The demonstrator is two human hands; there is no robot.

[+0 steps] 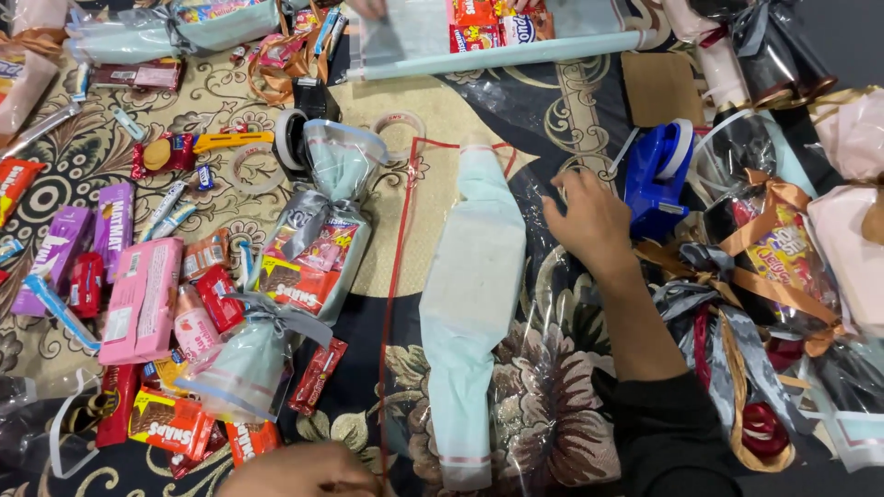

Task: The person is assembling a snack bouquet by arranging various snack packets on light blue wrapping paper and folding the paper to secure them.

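Right hand [589, 221], fingers loosely curled and holding nothing, rests mid-frame on clear cellophane [543, 368] beside the pale blue wrapped bundle [470, 294]; a blue tape dispenser [656, 175] sits just right. Left hand [299, 471], bottom edge, grip unclear.

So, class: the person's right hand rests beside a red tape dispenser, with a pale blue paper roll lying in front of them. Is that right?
Not quite. In the head view the tape dispenser beside the right hand is blue, not red. The pale blue paper roll does lie in front.

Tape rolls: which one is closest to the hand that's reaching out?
The roll in the blue dispenser, just beside the right hand. The loose clear rolls lie farther off, near the top of the tied candy bundle.
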